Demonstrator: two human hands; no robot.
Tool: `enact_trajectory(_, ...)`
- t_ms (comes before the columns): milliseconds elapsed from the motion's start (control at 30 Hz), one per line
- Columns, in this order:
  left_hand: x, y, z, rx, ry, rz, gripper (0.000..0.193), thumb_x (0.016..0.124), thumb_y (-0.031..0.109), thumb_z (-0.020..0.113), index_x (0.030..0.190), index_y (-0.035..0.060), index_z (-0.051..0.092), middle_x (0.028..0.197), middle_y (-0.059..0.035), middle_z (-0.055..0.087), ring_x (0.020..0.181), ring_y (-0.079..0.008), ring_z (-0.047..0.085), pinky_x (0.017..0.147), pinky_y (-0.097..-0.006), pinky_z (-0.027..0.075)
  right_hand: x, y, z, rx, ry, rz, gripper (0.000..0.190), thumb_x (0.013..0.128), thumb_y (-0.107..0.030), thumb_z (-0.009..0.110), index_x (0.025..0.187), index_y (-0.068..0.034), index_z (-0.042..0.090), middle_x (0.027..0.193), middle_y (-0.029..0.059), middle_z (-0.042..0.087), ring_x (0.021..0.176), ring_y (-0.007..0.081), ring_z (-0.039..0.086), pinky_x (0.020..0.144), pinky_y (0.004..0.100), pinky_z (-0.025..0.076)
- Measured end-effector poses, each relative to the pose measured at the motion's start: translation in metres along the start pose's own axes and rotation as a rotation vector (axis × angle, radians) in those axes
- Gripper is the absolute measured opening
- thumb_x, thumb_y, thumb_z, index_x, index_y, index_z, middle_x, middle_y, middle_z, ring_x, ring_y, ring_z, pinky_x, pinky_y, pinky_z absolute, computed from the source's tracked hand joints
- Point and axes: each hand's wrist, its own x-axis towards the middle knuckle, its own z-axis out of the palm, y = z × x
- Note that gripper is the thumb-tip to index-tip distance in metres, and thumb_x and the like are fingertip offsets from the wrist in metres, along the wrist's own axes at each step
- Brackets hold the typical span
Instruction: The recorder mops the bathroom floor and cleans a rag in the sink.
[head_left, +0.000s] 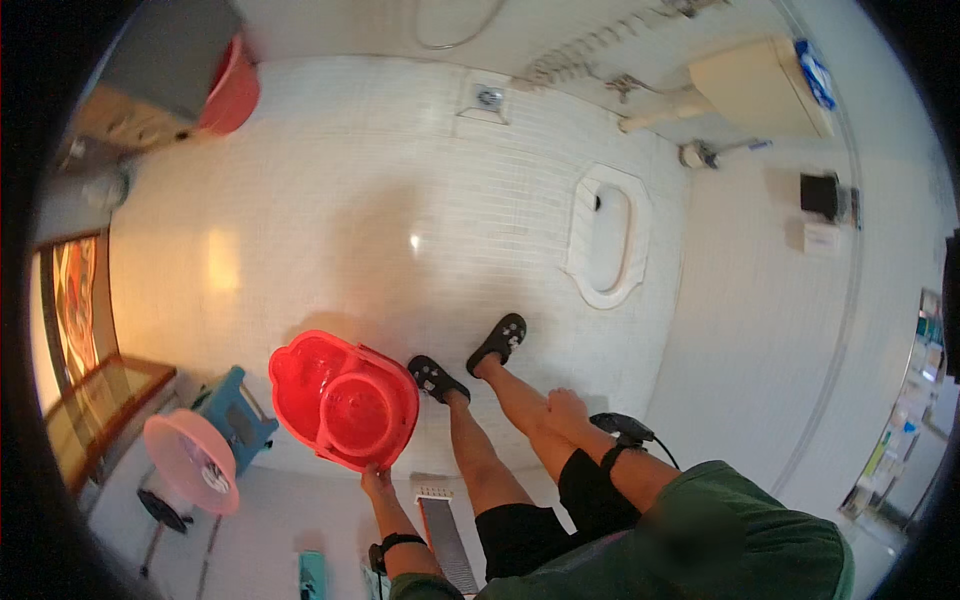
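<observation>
A red plastic mop bucket (300, 375) with a round wringer basket (358, 410) stands at my left foot on the white tiled floor. My left hand (376, 480) grips its near rim, the fingertips partly hidden by the plastic. Drops or wet gloss show inside the bucket. My right hand (568, 409) rests on my right knee and holds no object; its fingers are not clearly told apart. Black clogs (439, 379) with small charms are on my feet, the left one close beside the bucket.
A squat toilet (634, 240) is set in the floor at right, with a floor drain (488, 97) at the far wall. Left of the bucket are a blue plastic stool (236, 424) and a pink basin (187, 461). A red tub (232, 94) stands far left. A toilet brush holder (697, 154) sits in the far right corner.
</observation>
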Motion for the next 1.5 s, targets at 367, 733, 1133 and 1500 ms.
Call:
enact_trajectory(367,0.025,-0.102,-0.108,-0.347,0.083,-0.125,0.038,0.078,0.001,0.057,0.116,-0.0002,0.054,0.105,-0.0132,0.062,0.09,-0.0279,0.062,0.074,-0.04,0.055,0.0,-0.034,0.02,-0.311,0.079,-0.305,0.026,0.079,-0.026,0.057,0.086,0.0,0.059,0.091,0.0214,0.055,0.095,0.0394,0.052,0.08,0.0473,0.046)
enact_trajectory(733,0.058,-0.187,-0.181,-0.164,0.459,-0.268,0.029,0.077,0.002,0.052,0.105,-0.0024,0.057,0.092,-0.01,0.062,0.076,-0.0197,0.059,0.064,-0.0331,0.049,-0.044,-0.13,0.045,-0.462,-0.007,-0.616,0.018,0.073,-0.02,0.06,0.074,-0.002,0.056,0.078,0.0187,0.054,0.077,0.037,0.053,0.064,0.0481,0.042)
enact_trajectory(1133,0.051,-0.128,-0.18,-0.312,0.373,-0.157,0.023,0.086,0.026,0.053,0.102,0.0093,0.055,0.101,-0.0081,0.056,0.094,-0.0215,0.054,0.072,-0.0396,0.047,-0.018,-0.156,-0.004,-0.571,-0.258,-0.543,0.024,0.077,-0.026,0.06,0.083,-0.003,0.059,0.09,0.0169,0.059,0.089,0.0362,0.057,0.075,0.0466,0.047)
enact_trajectory(1500,0.12,0.205,-0.111,-0.887,0.125,0.215,0.045,0.09,0.039,0.058,0.121,0.0075,0.05,0.109,-0.0125,0.052,0.102,-0.024,0.052,0.087,-0.0388,0.046,0.029,-0.268,-0.164,-0.54,-0.295,-0.54,0.032,0.081,-0.03,0.058,0.102,-0.006,0.065,0.088,0.0147,0.068,0.086,0.0335,0.064,0.079,0.0445,0.05)
